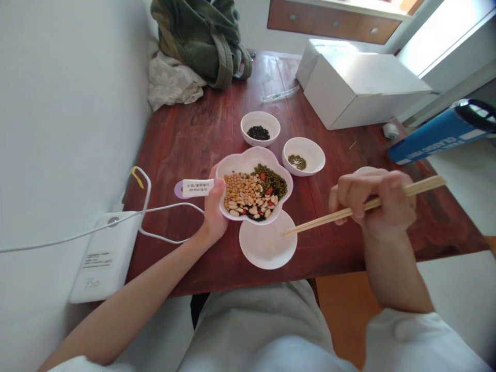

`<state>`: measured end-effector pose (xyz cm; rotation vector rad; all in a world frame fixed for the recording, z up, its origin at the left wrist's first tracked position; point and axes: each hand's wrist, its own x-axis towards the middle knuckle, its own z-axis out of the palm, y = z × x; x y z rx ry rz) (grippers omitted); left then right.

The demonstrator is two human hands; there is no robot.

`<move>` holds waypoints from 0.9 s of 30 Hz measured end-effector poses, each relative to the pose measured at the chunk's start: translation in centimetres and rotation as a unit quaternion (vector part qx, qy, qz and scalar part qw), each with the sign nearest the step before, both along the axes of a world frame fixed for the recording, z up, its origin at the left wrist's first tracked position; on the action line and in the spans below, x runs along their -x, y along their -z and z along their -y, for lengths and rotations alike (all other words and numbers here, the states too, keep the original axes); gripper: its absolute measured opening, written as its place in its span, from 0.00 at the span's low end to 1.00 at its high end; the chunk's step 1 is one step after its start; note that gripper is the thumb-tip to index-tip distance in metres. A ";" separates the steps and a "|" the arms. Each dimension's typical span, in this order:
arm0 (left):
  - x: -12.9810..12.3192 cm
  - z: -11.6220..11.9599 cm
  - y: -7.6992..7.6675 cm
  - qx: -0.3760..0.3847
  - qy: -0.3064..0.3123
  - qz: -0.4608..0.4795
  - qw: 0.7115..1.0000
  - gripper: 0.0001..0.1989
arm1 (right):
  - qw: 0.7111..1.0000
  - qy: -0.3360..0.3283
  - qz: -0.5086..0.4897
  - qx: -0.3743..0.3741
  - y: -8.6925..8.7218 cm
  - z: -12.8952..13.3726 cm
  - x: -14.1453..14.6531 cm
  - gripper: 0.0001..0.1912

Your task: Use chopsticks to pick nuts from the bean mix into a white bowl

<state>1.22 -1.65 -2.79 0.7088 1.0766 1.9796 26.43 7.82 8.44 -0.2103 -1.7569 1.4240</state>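
My left hand [215,204] grips the left side of a flower-shaped bowl [253,156] with a purple rim and a labelled tab [197,188]. Inside are soybeans [237,185], mung beans [276,181], peanuts [251,201], some red pieces and a few black beans. Wooden chopsticks [325,219] are held in my closed right hand [377,199]. Their tips are over a white bowl [267,250], partly covered by the flower-shaped bowl. I cannot tell whether the tips pinch anything or what lies in that white bowl.
Behind stand a bowl of black beans [259,133] and a bowl of mung beans [297,162]. Another white rim [366,169] is mostly hidden by my right hand. A white box [360,85], blue bottle [437,134], green bag [197,36] and white power strip [106,258] surround the workspace.
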 end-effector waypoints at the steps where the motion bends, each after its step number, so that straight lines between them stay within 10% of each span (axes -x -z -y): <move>1: 0.0 -0.1 0.0 -0.002 0.001 0.000 1.000 0.25 | 0.999 -0.002 0.003 -0.039 0.2 0.4 0.0 0.32; 8: -0.3 -0.1 -0.3 0.004 0.027 0.003 1.000 0.28 | 0.948 -0.123 0.148 -0.254 1.2 2.5 2.5 0.23; 13: -0.2 0.0 -0.6 -0.017 0.063 -0.015 0.998 0.26 | 0.951 -0.189 0.110 -0.219 2.8 0.7 3.7 0.28; 18: -0.2 0.1 -0.6 -0.038 0.097 -0.014 0.994 0.24 | 0.988 -0.119 0.008 -0.102 4.1 -0.9 2.8 0.35; 27: -0.1 -0.3 0.3 -0.056 0.073 -0.020 0.996 0.22 | 0.958 -0.123 0.061 -0.252 5.9 0.6 3.8 0.22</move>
